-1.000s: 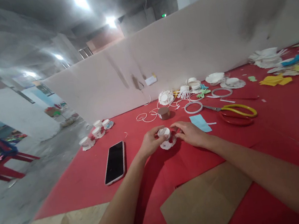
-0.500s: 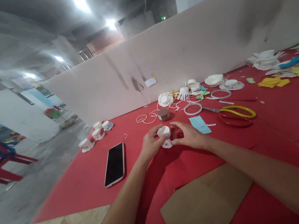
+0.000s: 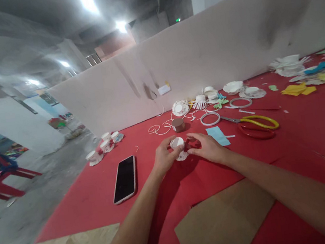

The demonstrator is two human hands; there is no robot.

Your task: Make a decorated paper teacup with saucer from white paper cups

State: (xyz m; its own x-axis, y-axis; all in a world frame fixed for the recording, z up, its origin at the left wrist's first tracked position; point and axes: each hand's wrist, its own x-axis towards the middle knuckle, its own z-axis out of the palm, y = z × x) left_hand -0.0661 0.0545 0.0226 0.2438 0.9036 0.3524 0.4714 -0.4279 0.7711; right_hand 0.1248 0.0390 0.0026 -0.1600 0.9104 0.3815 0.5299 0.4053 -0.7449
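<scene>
Head view: at a red table (image 3: pixel 80 207), the left hand (image 3: pixel 164 155) holds a cup (image 3: pixel 177 143) between thumb and fingers; the cup sits mid-scene, between the two hands, with a frilled saucer (image 3: pixel 182 156) beneath it; the right hand (image 3: pixel 206 147) is curved just to the right, thumb and fingers spread — whether a fingertip touches the cup cannot be told. A brown roll (image 3: pixel 178 125) stands just beyond, on the far side; a white ring (image 3: pixel 211 124), scissors (image 3: pixel 235 120) and blue paper (image 3: pixel 217 136) lie to the right, a phone (image 3: pixel 124 179) to the left, cardboard (image 3: pixel 225 214) on the near side; more cups (image 3: pixel 92 157) stand at far left. The risk, by the look of it, lies in the grip: too hard a squeeze from the left hand could dent the cup, if it is as thin as it appears; an uneven push from the right could tilt it or part it from the saucer — the fingers hide whether the two are joined.
</scene>
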